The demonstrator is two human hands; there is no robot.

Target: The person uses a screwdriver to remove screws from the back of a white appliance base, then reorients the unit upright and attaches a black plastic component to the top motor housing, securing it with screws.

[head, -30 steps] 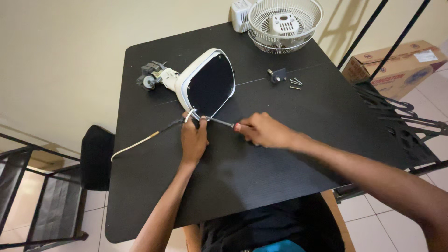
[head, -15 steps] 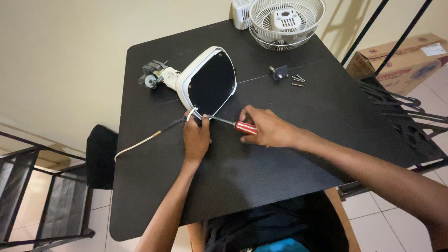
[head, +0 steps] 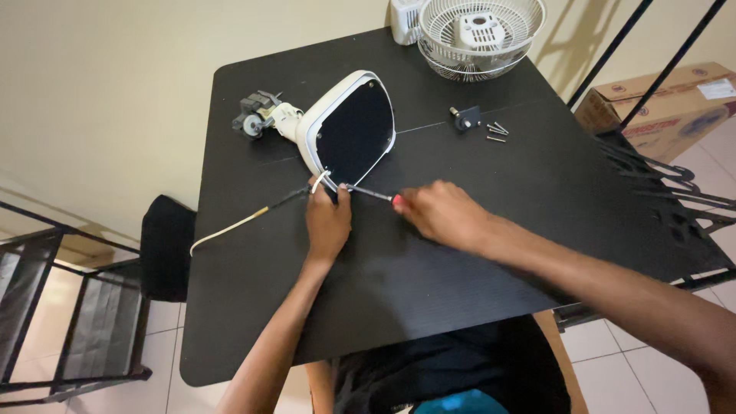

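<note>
My left hand [head: 328,222] was pressed down on the worktop [head: 460,253] at the near edge of the white fan base [head: 349,126], with the fingers curled around the white cord [head: 230,226] where it went into the base. My right hand [head: 441,215] was closed around the red-handled screwdriver [head: 372,194]. Its thin metal tip pointed left, at the near bottom corner of the base, just beside my left fingers.

The fan looked well taken apart. The base lay on its side in the middle of the worktop, with its dark underside facing me. The small motor [head: 257,119] stuck out at its far left end. The white fan cage [head: 479,34] sat at the far edge, apart from the base. A small black part [head: 465,117] and a few loose screws [head: 494,132] lay to the right of the base, so I think those screws were already out.

I was working at the spot where the cord joins the base. I could not tell if a screw was there, because my hands hid it. Nothing looked put back together yet.
</note>
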